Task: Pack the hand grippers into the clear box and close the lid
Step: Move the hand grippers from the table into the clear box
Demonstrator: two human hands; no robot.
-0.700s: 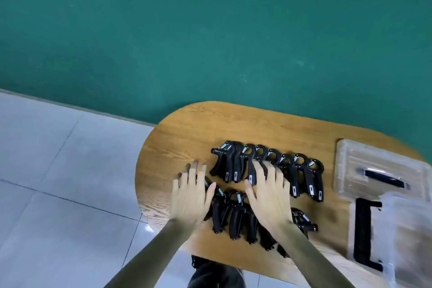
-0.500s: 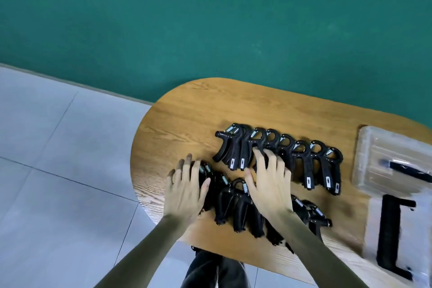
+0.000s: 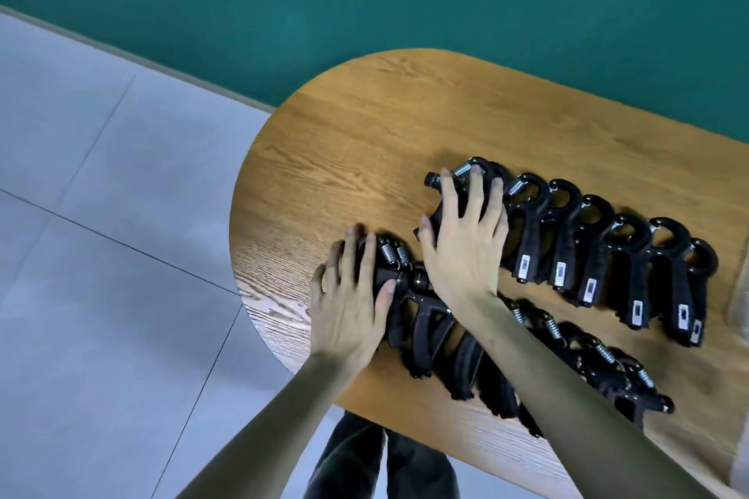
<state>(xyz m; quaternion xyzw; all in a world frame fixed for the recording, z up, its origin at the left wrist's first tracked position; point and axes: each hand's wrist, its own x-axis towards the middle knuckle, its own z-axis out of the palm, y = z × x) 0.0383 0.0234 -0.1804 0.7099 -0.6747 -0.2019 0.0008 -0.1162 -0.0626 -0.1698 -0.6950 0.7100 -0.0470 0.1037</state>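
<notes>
- Nearest, along the table's (image 3: 344,142) front edge, lies one row of black hand grippers (image 3: 458,348).
- Left hand (image 3: 348,296) rests flat on that row's left end, fingers (image 3: 367,255) spread.
- Right hand (image 3: 466,243) lies on the far row (image 3: 600,255) at its left end, fingers (image 3: 450,194) splayed.

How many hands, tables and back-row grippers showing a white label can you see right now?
Bare hands: 2, left hand and right hand
Oval wooden table: 1
Black hand grippers showing a white label, back row: 6
Total: 9
</notes>
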